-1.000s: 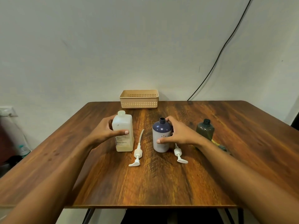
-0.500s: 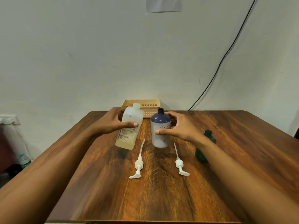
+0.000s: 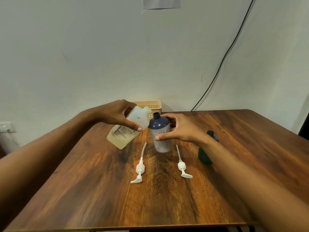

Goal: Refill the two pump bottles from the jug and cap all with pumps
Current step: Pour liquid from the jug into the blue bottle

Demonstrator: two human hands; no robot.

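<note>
A brown wooden table (image 3: 167, 206) with strong grain stands against a pale plastered wall (image 3: 83, 56); a white wall socket (image 3: 5, 127) sits low at the far left, a grey sheet (image 3: 161, 2) is fixed at the top of the wall, and a black cable (image 3: 225, 61) runs down the wall to the table's far edge; a tan lattice basket (image 3: 153, 104) rests at the back of the table, its contents hidden; in front of it a translucent white jug (image 3: 127, 133) is held in the air, tilted with its spout up and to the right, yellowish liquid pooled in its lower end; just beside the spout is the open neck of a bottle (image 3: 161, 136), dark blue on top and pale below, its contents not visible; farther right a dark green bottle (image 3: 204, 156) is blurred and partly hidden by the forearm; two white pumps lie flat on the table nearer the viewer, the left pump (image 3: 139, 169) and the right pump (image 3: 182, 168), well apart; the left hand (image 3: 117, 114) grips the jug from above, thumb across its front; the right hand (image 3: 180, 129) wraps the blue bottle, thumb in front, fingers behind.
</note>
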